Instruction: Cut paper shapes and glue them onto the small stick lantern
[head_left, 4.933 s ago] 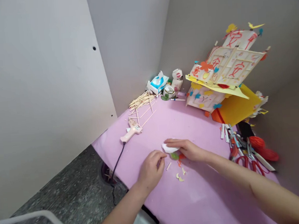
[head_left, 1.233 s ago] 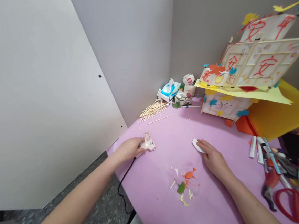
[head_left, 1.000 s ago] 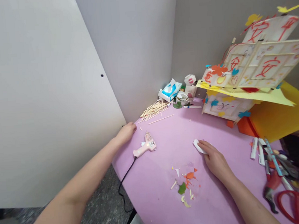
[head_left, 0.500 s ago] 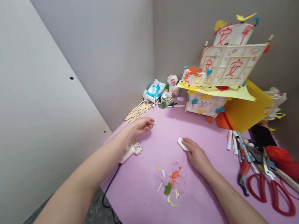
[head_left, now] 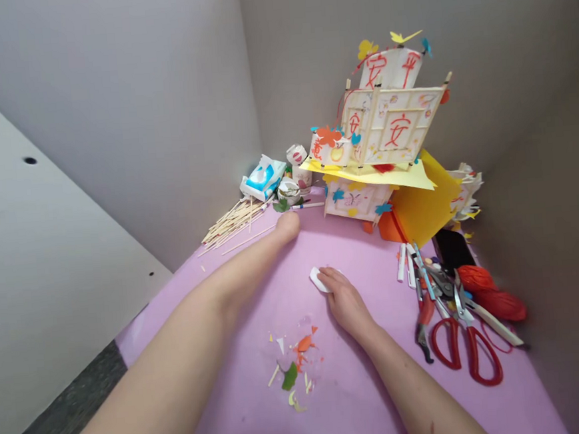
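My left hand is at the back of the purple table, just in front of a green leaf and a pen; its fingers are hidden behind the wrist. Over the middle of the table my right hand presses a folded white wipe against the surface. In front of it lies a small pile of scraps, with an orange paper piece and a green leaf piece.
Wooden sticks and a wipes pack lie at the back left. A decorated paper lantern house stands at the back right. Red-handled scissors, markers and red yarn lie on the right.
The view has turned to the right. My left hand has reached farther back toward the leaf and pen, and its fingers have gone out of sight. My right hand still holds the wipe.
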The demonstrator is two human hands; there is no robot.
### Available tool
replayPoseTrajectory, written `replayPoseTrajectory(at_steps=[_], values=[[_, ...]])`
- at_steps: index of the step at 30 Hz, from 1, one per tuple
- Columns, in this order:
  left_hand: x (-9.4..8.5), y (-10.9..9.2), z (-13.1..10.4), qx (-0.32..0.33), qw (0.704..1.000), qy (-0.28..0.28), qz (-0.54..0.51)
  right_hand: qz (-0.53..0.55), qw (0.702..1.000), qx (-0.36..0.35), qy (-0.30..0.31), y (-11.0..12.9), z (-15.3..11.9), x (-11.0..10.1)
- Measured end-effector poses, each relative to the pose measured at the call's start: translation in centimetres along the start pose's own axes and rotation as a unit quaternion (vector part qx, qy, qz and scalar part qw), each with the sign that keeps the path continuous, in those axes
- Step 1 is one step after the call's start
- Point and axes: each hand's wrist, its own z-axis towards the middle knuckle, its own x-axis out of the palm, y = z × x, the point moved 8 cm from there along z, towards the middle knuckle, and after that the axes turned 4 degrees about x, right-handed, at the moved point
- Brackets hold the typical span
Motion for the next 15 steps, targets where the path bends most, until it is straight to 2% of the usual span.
replayPoseTrajectory(at_steps=[2, 5, 8, 10, 12, 13, 15], values=[[-1.4, 1.6, 0.5, -0.025, 0.999, -0.007, 0.037, 0.011, 1.0, -0.001, -0.001, 0.0, 0.0, -0.1], [-4.9, 4.9, 0.3, -0.044, 0.996, -0.027, 0.075, 0.021, 1.0, -0.002, -0.005, 0.0, 0.0, -0.2], [-8.9, 8.4, -1.3, -0.061, 0.993, -0.049, 0.094, 0.02, 1.0, 0.003, -0.007, -0.1, 0.0, -0.1], [-10.7, 9.8, -2.7, -0.066, 0.992, -0.059, 0.092, 0.021, 1.0, 0.007, -0.008, -0.1, 0.0, 0.0], [-11.0, 9.6, -3.8, -0.045, 0.994, -0.066, 0.074, 0.023, 1.0, 0.009, -0.009, 0.0, 0.0, -0.1], [-10.6, 8.7, -4.1, -0.022, 0.996, -0.066, 0.058, 0.022, 1.0, 0.008, -0.008, 0.0, 0.0, -0.1], [-8.7, 5.4, -4.1, 0.041, 0.998, -0.055, 0.014, 0.015, 1.0, 0.006, -0.002, 0.1, 0.0, 0.0]])
